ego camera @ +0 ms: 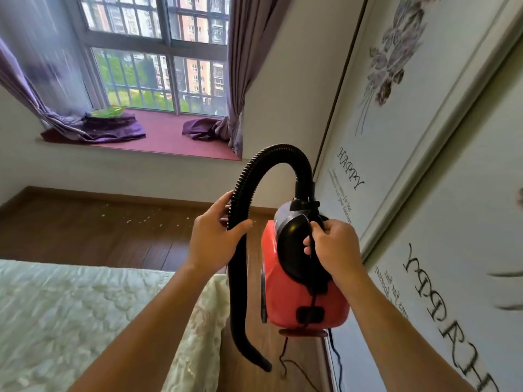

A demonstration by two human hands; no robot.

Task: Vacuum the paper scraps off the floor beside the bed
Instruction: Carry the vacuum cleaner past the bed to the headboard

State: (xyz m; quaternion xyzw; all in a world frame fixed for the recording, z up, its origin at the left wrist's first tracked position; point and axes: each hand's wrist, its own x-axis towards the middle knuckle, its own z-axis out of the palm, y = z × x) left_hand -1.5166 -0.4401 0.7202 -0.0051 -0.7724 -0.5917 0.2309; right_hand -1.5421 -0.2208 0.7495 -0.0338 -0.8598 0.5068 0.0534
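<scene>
A red and black canister vacuum (pixel 300 295) hangs in the air in front of me. My right hand (pixel 332 247) is closed on its black handle at the top. Its black ribbed hose (pixel 271 157) arches up from the top, then drops down past the bed corner, its free end (pixel 264 366) dangling near the floor. My left hand (pixel 218 239) grips the hose partway down the left side. Small white paper scraps (pixel 133 219) lie scattered on the dark wooden floor under the window, beyond the bed.
The bed (pixel 85 315) with a pale quilted cover fills the lower left. A white wardrobe (pixel 424 165) with flower prints stands close on the right. The vacuum's black cord (pixel 285 363) trails on the floor. A window seat (pixel 169 137) with purple curtains lies ahead.
</scene>
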